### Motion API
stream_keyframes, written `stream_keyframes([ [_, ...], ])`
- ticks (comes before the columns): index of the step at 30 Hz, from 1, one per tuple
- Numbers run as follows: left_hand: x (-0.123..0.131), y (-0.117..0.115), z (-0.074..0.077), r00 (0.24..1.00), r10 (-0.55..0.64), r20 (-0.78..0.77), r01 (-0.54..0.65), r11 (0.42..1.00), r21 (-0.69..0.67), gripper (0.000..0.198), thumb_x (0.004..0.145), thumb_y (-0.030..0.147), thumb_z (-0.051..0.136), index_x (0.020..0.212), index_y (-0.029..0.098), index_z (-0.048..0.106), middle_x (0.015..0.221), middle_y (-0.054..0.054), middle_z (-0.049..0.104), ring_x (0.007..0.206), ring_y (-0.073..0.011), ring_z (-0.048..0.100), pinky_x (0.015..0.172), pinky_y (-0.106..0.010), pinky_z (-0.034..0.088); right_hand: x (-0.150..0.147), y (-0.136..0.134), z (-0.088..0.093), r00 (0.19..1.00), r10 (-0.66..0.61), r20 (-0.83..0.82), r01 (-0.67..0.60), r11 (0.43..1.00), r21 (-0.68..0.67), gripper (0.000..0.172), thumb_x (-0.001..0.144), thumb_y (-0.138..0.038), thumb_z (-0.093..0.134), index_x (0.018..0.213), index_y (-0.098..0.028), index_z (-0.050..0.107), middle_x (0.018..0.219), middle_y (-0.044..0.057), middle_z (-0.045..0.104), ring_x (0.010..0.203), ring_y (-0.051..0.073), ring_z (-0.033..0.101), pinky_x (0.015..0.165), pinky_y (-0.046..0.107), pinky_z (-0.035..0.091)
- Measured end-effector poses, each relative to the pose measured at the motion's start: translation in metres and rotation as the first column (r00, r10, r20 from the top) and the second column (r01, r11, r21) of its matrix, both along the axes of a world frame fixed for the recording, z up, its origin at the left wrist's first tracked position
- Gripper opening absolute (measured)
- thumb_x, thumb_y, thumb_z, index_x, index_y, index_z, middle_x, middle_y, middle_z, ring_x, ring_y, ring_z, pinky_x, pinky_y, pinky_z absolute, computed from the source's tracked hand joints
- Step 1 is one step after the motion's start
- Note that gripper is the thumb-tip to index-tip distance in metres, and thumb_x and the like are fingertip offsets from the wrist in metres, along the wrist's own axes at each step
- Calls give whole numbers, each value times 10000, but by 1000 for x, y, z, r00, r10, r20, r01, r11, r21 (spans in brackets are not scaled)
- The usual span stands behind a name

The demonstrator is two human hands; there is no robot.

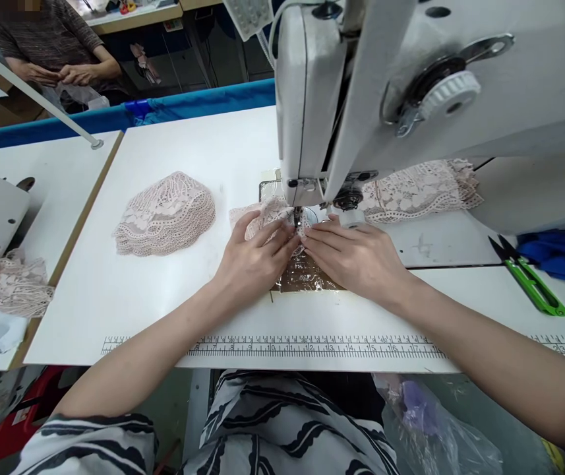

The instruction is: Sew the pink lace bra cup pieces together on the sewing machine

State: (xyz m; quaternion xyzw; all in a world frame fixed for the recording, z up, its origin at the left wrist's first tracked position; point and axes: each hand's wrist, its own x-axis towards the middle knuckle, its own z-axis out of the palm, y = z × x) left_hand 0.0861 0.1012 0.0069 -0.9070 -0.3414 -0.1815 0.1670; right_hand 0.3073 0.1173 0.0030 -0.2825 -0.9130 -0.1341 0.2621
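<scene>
A small pink lace piece [267, 216] lies under the needle of a white sewing machine [411, 79]. My left hand [255, 254] rests flat on it, fingers stretched toward the presser foot. My right hand [356, 254] lies flat just right of the needle, fingertips pressing the lace edge. Both hands meet at the needle. A stack of pink lace pieces [166, 214] sits on the white table [188, 152] left of my left hand. More pink lace [420, 188] lies behind the machine arm on the right.
Green thread snips [529, 277] and blue cloth [564, 254] lie at the right. A ruler strip [312, 346] runs along the table's front edge. Lace scraps [10, 284] sit on the left table. Another person's hands [62, 74] work at the far left back.
</scene>
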Motion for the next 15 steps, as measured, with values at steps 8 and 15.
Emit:
stream_keyframes([
  [8,2,-8,4,999,-28,-15,29,999,25,260,995,136,501,1115,183,726,1124,-48,764,1099,-211,695,1085,-495,414,-1,-3,0,999,14,-32,-14,1000,3,194,977,-150,574,966,-148,768,1041,57,777,966,207,723,874,354,551],
  [15,-1,-2,2,998,10,61,-4,995,-101,318,967,135,521,1218,192,708,1157,-79,752,1113,-248,696,1114,-533,388,-2,-2,-1,1000,-14,-22,13,998,-63,190,977,-164,589,1024,-156,773,1106,82,762,981,230,710,902,395,541],
])
